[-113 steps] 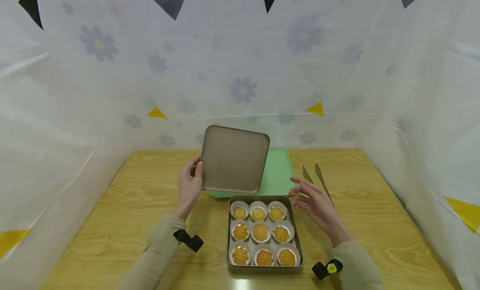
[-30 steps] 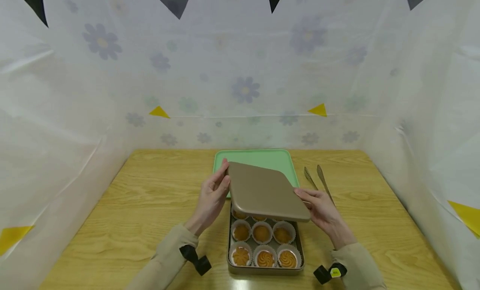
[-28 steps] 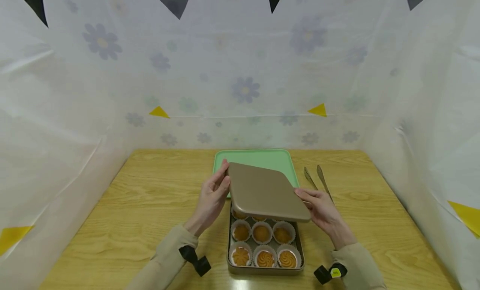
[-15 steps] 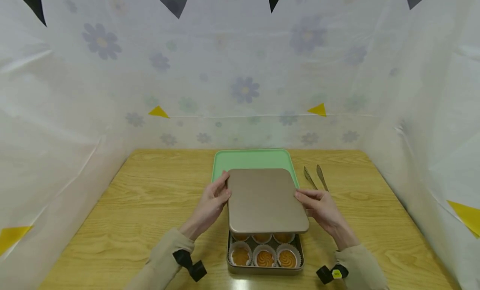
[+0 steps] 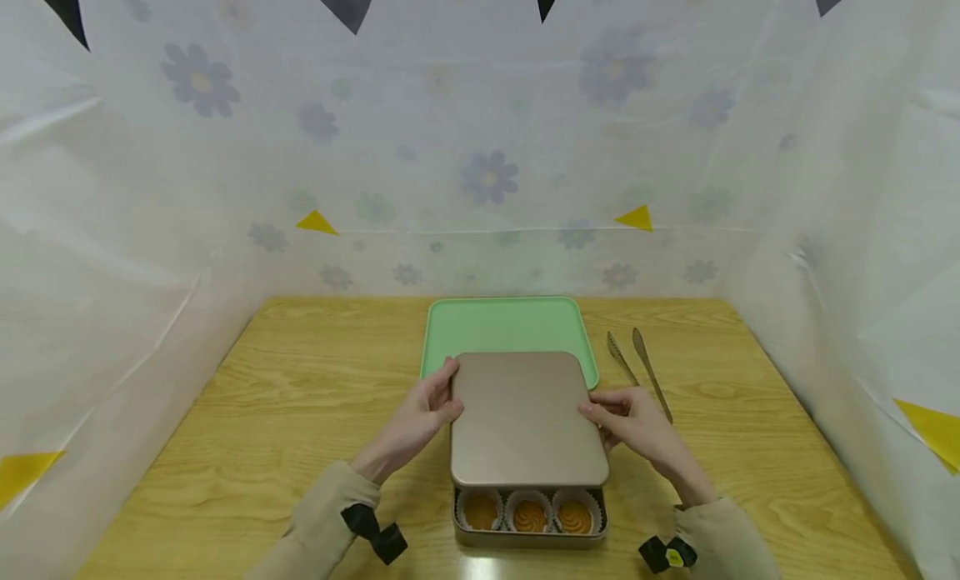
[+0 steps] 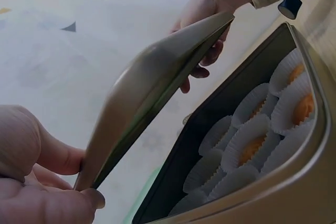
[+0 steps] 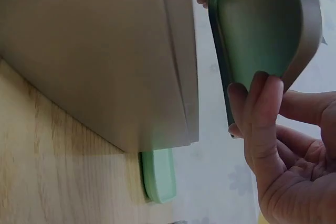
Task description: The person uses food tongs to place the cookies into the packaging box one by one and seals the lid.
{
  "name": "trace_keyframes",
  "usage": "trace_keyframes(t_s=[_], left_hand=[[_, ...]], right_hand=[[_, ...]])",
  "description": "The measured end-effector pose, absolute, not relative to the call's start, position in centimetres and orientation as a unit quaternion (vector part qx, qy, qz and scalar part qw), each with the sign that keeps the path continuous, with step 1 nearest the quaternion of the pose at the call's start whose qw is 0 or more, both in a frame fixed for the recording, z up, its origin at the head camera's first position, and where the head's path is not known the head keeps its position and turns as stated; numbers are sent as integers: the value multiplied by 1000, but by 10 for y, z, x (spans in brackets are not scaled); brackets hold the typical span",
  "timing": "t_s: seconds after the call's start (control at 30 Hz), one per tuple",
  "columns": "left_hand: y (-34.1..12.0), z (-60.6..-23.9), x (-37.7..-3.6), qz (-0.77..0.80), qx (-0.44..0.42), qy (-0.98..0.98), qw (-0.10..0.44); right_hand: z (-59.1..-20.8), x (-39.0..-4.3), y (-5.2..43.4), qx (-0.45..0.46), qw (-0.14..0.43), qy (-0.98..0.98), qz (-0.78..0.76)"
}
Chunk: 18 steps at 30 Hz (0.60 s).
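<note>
A gold-brown square lid [image 5: 525, 417] hovers just above an open tin [image 5: 528, 536] of the same colour, covering all but its nearest row. My left hand [image 5: 427, 409] pinches the lid's left edge [image 6: 113, 145], and my right hand [image 5: 626, 417] grips its right edge [image 7: 262, 40]. Three swirl-topped cookies in white paper cups [image 5: 528, 513] show in the uncovered row. In the left wrist view the lid tilts over the tin [image 6: 247, 192] and its paper cups [image 6: 252, 140]. The right wrist view shows the tin's outer wall [image 7: 105, 61] beside the lid.
A mint-green tray [image 5: 510, 330] lies on the wooden table [image 5: 285, 397] just beyond the tin. Metal tongs [image 5: 637, 363] lie to the tray's right. White flowered plastic sheeting [image 5: 150, 230] walls the table on three sides.
The lid was upright in my left hand alone, then my right hand took its other edge. Both hands have lowered it flat and drawn it nearer over the tin.
</note>
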<state>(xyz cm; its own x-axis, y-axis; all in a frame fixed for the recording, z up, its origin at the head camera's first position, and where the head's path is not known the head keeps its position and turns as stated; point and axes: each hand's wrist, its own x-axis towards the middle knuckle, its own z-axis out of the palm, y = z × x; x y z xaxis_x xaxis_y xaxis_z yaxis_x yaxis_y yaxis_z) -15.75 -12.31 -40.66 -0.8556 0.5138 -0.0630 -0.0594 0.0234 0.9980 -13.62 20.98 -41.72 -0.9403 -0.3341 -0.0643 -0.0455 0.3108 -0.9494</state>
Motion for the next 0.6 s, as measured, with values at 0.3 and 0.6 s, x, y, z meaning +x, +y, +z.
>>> trace_keyframes(t_s=[0.3,0.6], left_hand=[[-120,-415,-157,650,174,703,232],[-119,-421,-154,633,169,719,229]], right_hand=[[-412,-133,209,-150,138,839,-505],[-412,-127,205,-158,175,836,-495]])
